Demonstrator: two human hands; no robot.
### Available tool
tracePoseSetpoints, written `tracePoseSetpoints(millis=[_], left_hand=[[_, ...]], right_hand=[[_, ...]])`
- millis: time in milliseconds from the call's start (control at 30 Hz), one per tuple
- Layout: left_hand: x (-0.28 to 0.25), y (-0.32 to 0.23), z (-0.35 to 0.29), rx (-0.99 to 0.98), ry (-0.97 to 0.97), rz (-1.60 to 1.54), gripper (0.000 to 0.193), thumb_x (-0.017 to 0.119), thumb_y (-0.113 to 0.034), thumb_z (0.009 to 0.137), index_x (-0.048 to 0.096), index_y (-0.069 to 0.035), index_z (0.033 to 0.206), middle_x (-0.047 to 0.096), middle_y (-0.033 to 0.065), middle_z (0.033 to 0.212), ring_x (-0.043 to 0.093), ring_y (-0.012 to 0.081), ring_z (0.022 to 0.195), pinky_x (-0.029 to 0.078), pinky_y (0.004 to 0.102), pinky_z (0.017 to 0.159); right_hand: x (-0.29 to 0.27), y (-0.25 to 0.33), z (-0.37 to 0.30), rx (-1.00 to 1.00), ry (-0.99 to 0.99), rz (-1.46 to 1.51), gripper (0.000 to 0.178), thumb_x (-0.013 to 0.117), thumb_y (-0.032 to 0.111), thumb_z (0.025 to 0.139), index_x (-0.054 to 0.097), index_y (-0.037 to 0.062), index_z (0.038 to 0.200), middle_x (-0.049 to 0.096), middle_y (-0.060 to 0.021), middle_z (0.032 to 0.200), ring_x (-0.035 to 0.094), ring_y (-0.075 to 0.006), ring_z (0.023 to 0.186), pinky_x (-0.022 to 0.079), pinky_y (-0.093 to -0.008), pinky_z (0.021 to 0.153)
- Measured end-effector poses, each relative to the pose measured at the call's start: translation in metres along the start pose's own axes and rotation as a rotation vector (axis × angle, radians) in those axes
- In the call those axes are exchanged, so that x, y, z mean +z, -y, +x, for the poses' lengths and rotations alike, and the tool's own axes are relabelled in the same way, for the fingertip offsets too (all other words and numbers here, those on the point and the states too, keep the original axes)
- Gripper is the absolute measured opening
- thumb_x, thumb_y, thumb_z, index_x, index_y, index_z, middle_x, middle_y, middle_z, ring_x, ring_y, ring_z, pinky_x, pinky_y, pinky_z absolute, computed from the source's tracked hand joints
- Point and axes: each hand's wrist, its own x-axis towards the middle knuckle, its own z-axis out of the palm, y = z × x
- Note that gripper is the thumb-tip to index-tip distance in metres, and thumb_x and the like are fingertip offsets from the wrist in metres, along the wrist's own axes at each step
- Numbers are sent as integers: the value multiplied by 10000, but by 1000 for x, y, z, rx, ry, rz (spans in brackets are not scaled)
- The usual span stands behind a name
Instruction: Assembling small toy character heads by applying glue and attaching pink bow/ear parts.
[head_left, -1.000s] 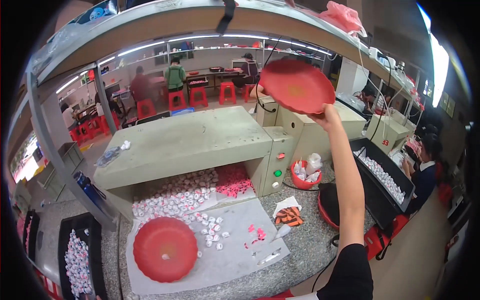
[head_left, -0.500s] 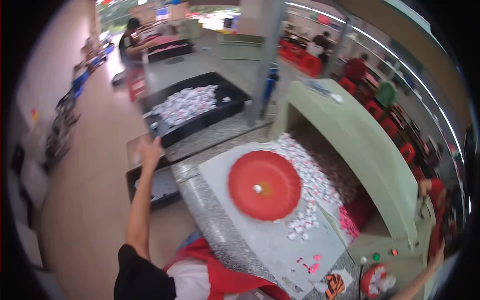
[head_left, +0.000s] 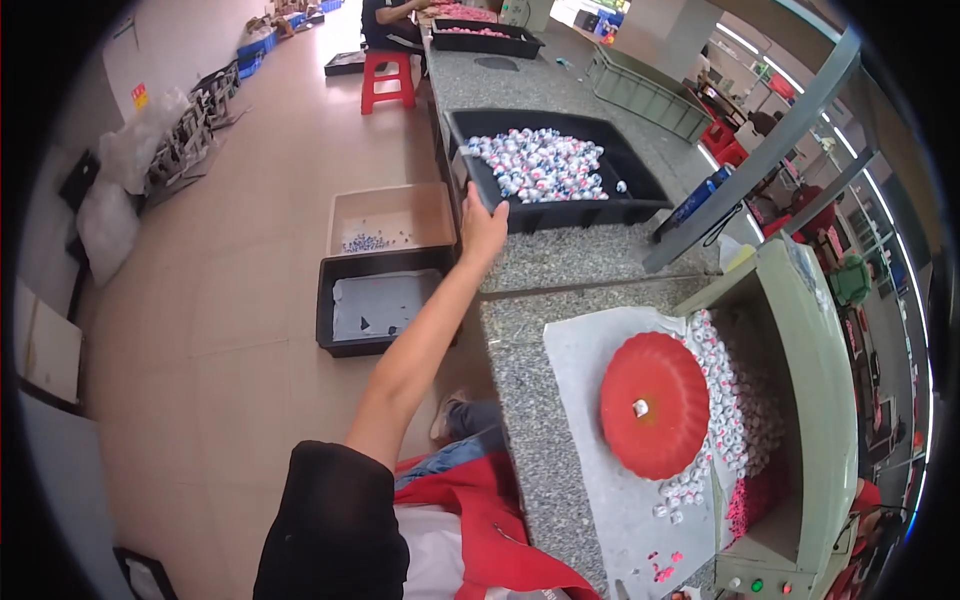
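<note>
My left hand [head_left: 483, 228] is at the near left corner of a black tray [head_left: 565, 214], its fingers along the tray's left side and the thumb by the front wall. Inside that tray lies a heap of small white round pieces [head_left: 540, 165] with pink and blue marks. My right hand is out of view. To the right, a red scalloped dish [head_left: 650, 440] rests on white paper [head_left: 590, 400] with one small white piece in it. More white pieces [head_left: 735, 410] spread from beside the dish into a pale green open-fronted housing [head_left: 815, 360].
A black bin [head_left: 340, 345] and a tan tray [head_left: 390, 195] with small dark bits sit low, left of the granite counter [head_left: 535, 460]. A grey post [head_left: 760, 140] rises behind the housing. Farther off, a person sits on a red stool [head_left: 388, 85].
My view has swung left, so the counter appears farther right. My left hand has come onto the black tray's corner. My right forearm has left the picture.
</note>
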Motion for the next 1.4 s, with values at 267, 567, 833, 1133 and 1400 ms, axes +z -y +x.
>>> tracePoseSetpoints(millis=[267, 567, 833, 1133, 1400], left_hand=[[-78, -6, -33, 52, 85, -216, 372, 568, -190, 829, 512, -5, 1147, 542, 153, 1126, 544, 226, 1014, 436, 337, 855], [-115, -19, -209, 275, 597, -302, 240, 486, -8, 853, 505, -3, 1092, 498, 73, 1099, 504, 169, 1007, 423, 283, 822], [-76, -101, -245, 689, 966, -319, 222, 482, 16, 828, 531, -2, 1044, 491, 108, 1102, 494, 191, 1006, 419, 293, 830], [-4, -112, -278, 1335, 1034, 128, 291, 614, -152, 768, 561, -23, 1024, 546, 151, 1029, 527, 321, 943, 419, 387, 812], [-25, -107, -216, 1324, 973, 504, 210, 590, -137, 732, 596, -41, 919, 598, 104, 881, 561, 282, 819, 432, 378, 726]], right_hand=[[1, 52, -121, -167, 596, -176, 280, 414, 101, 912, 509, 9, 1159, 542, -87, 1112, 555, -157, 900, 446, -257, 750], [-19, 72, -214, 92, 546, 116, 196, 506, -32, 801, 573, -56, 985, 607, -116, 921, 601, -153, 779, 468, -240, 686], [-55, 37, -253, 272, 286, -12, 183, 540, 21, 817, 590, -33, 985, 644, -106, 862, 621, -136, 744, 488, -235, 652], [-83, -85, -270, 521, -98, -348, 216, 600, 74, 774, 588, -3, 975, 626, -98, 837, 589, -161, 725, 470, -269, 633], [-49, -149, -242, -85, 472, -497, 383, 563, -24, 667, 556, 43, 1045, 546, -140, 1059, 516, -308, 986, 430, -372, 808]])
